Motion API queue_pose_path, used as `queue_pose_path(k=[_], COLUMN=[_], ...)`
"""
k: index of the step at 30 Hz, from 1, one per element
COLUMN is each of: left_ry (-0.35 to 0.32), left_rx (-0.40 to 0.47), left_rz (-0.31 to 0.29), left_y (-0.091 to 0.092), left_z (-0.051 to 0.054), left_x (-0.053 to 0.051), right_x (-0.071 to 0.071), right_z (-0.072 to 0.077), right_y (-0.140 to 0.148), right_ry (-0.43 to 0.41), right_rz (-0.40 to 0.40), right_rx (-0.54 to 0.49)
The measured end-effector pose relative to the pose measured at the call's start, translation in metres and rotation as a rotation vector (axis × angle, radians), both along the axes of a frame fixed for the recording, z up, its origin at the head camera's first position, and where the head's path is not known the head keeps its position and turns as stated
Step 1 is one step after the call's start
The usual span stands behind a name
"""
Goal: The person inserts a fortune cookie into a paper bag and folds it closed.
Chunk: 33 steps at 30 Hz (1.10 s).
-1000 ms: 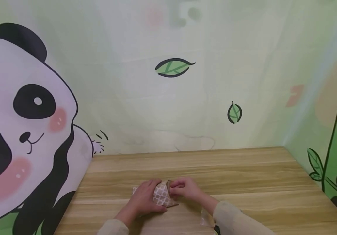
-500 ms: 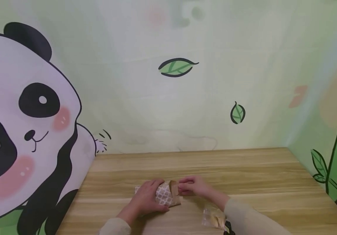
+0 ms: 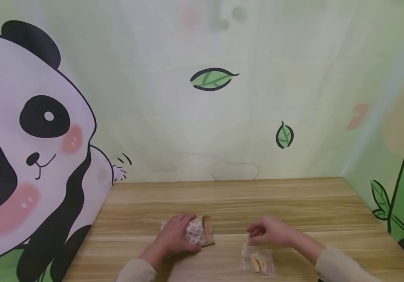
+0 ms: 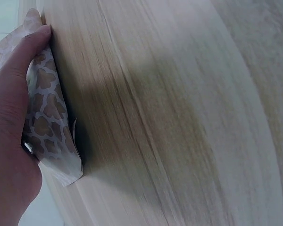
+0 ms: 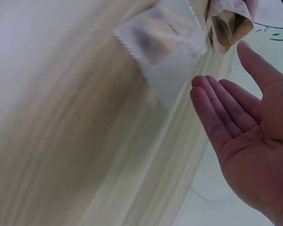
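My left hand point(image 3: 176, 237) grips a brown paper bag point(image 3: 197, 232) with a white lattice pattern, lying on the table with its mouth gaping to the right. In the left wrist view, the thumb lies along the patterned side of the bag point(image 4: 49, 106); the other fingers are hidden. My right hand point(image 3: 270, 232) is held above the table with nothing in it, fingers loosely bent. Just below it lies a small clear packet point(image 3: 257, 260) with pale yellowish pieces inside. The right wrist view shows the open palm point(image 5: 254, 141) apart from the packet point(image 5: 162, 40).
The wood-grain table point(image 3: 293, 203) reaches back to a pale green cloth backdrop point(image 3: 152, 129) printed with a panda and leaves. A small dark thing point(image 3: 321, 280) shows at the bottom edge, by the right sleeve.
My right hand has left the bag's mouth and moved right, over the clear packet. The bag's mouth stands wider than before. My left hand keeps its hold on the bag.
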State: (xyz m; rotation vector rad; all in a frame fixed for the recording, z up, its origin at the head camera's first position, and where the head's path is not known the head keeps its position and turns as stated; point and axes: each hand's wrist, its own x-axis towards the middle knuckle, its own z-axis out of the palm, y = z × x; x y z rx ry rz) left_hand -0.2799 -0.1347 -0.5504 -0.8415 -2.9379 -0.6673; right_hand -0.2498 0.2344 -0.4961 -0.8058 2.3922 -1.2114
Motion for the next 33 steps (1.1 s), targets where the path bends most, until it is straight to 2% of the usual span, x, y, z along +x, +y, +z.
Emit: queue_pose_path(k=[5,8,17,22,26,29,33], left_ry=[0.008,0.015,0.007,0.007,0.005,-0.002,-0.007], left_rx=[-0.009,-0.005,-0.008,-0.005,0.002,0.012,0.024], left_rz=[-0.006,-0.006,-0.004,-0.003,0.003,0.005,0.002], left_y=[0.001,0.000,-0.001,-0.002,-0.003,-0.003,0.000], left_z=[0.001,0.003,0.002,0.000,0.000,-0.001,-0.003], left_x=[-0.001,0.000,0.000,0.000,0.001,0.002,0.001], right_x=[0.017,0.022,0.024,0.016,0.003,-0.008,-0.022], right_z=[-0.005,-0.009,-0.022,-0.026,-0.022,-0.020,-0.020], right_y=[0.011,0.011,0.011,0.006,-0.007,-0.020,-0.041], right_ry=[0.068,0.097,0.006,-0.062,-0.070,-0.048,-0.010], right_rz=[0.029,0.039,0.013,-0.092,-0.195,-0.243,-0.263], right_rx=[0.071,0.083,0.043,-0.067,-0.160,-0.150,-0.097])
